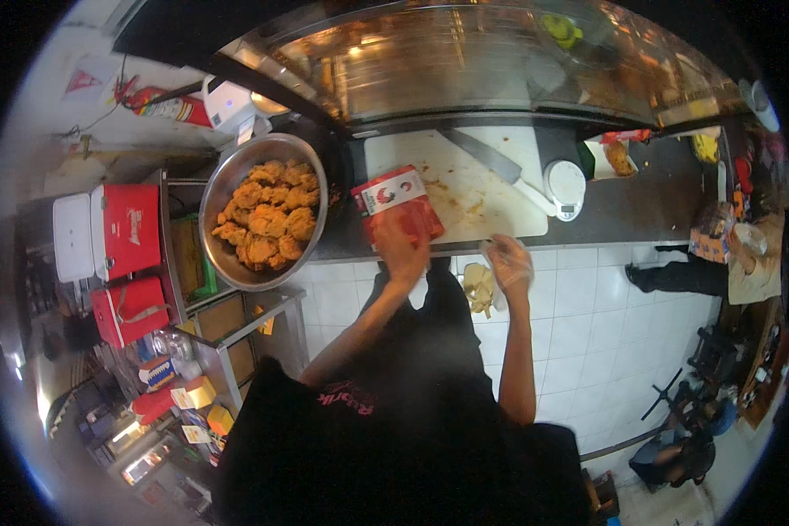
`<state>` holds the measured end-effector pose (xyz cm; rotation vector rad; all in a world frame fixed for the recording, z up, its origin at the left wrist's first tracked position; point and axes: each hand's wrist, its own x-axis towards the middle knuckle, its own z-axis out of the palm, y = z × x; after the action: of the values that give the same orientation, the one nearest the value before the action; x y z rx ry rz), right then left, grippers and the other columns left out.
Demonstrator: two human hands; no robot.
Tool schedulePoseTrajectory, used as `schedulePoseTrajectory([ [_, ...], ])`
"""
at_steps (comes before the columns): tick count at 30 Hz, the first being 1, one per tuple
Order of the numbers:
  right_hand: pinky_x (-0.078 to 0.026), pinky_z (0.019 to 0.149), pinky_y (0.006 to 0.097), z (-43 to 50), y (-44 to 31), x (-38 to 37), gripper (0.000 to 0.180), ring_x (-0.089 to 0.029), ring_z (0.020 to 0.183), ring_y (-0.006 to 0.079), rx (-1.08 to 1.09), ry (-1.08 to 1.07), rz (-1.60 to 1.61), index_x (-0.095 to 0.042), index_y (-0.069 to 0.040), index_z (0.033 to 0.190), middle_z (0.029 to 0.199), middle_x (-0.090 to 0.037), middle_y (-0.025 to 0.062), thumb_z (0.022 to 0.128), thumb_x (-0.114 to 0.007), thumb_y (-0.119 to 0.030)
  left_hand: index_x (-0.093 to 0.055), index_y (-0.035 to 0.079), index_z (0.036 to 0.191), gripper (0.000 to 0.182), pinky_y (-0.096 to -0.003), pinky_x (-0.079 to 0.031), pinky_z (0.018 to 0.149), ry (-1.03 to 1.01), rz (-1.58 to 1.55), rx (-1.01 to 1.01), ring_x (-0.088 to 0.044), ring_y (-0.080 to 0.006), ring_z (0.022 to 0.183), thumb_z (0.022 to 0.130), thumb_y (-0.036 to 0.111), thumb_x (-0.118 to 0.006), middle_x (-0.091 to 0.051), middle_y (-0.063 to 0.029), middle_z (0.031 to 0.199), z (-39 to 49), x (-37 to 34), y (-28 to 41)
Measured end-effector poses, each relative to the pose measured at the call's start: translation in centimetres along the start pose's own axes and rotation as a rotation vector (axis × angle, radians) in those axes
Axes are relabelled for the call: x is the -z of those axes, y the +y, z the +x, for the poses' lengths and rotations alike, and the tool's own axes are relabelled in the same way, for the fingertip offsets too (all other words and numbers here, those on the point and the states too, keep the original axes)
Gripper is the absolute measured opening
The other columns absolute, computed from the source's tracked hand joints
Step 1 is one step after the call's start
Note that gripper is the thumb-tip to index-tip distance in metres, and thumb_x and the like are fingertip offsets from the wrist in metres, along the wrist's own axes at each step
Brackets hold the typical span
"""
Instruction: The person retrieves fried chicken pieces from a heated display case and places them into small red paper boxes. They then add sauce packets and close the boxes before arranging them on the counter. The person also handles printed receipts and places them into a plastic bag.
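My left hand (401,253) is blurred over the lower part of a red food package (401,191) with a white printed band. Blur hides whether the fingers grip it. The package overlaps the left side of a white cutting board (526,164) strewn with crumbs. A clear plastic glove covers my right hand (509,263), which hovers just off the counter's front edge, its finger closure unclear. A large knife with a white handle (485,158) lies slantwise on the board. To the left, a steel bowl (263,286) holds many pieces of fried chicken (269,217).
Right of the board sit a white digital kitchen scale (565,187) and an open box with a fried piece (618,159). A glass display case (447,79) runs behind the counter. Red insulated boxes (128,230) stand far left. Another person (753,269) is at the right.
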<state>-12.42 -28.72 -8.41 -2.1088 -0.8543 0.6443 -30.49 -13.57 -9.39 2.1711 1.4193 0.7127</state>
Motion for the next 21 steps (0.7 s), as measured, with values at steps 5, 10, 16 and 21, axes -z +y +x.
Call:
schedulePoseTrajectory([
  [5, -0.054, 0.083, 0.0389, 4.8, -4.1, -9.0, 0.045, -0.069, 0.091, 0.0328, 0.008, -0.272, -0.047, -0.069, -0.006, 0.113, 0.099, -0.072, 0.0167, 0.079, -0.074, -0.036, -0.055, 0.002, 0.127, 0.065, -0.0575, -0.034, 0.106, -0.023, -0.039, 0.609, -0.042, -0.0451, 0.126, 0.074, 0.031, -0.078, -0.055, -0.0240, 0.124, -1.1, 0.2, -9.7],
  [10, -0.051, 0.089, 0.0402, 5.0, -7.9, -10.4, 0.061, -0.067, 0.102, 0.0311, -0.015, -0.426, -0.156, -0.064, -0.004, 0.122, 0.111, -0.070, 0.0176, 0.074, -0.080, -0.038, -0.064, 0.002, 0.105, 0.036, -0.0393, -0.051, 0.082, -0.092, -0.388, 0.601, -0.065, -0.0273, 0.094, 0.078, 0.022, -0.077, -0.069, -0.0146, 0.096, -0.8, 0.0, -9.2],
  [16, -0.047, 0.097, 0.0422, 2.5, -10.2, -7.8, 0.058, -0.057, 0.114, 0.0333, 0.545, -0.155, -0.129, -0.063, -0.009, 0.124, 0.123, -0.064, 0.0136, 0.074, -0.080, -0.034, -0.061, 0.001, 0.098, 0.025, -0.0324, -0.052, 0.074, -0.113, -0.681, 0.415, -0.063, -0.0155, 0.081, 0.082, 0.015, -0.075, -0.066, -0.0072, 0.088, 3.3, 4.2, -2.0],
  [21, -0.049, 0.086, 0.0405, 2.5, -13.5, -4.5, 0.048, -0.061, 0.096, 0.0297, 0.256, 0.178, -0.122, -0.066, -0.005, 0.115, 0.101, -0.066, 0.0131, 0.081, -0.076, -0.037, -0.064, 0.003, 0.108, 0.019, -0.0311, -0.049, 0.082, -0.246, -1.019, 0.144, -0.062, -0.0143, 0.092, 0.090, 0.011, -0.065, -0.066, -0.0074, 0.101, 5.7, 7.4, 4.9],
])
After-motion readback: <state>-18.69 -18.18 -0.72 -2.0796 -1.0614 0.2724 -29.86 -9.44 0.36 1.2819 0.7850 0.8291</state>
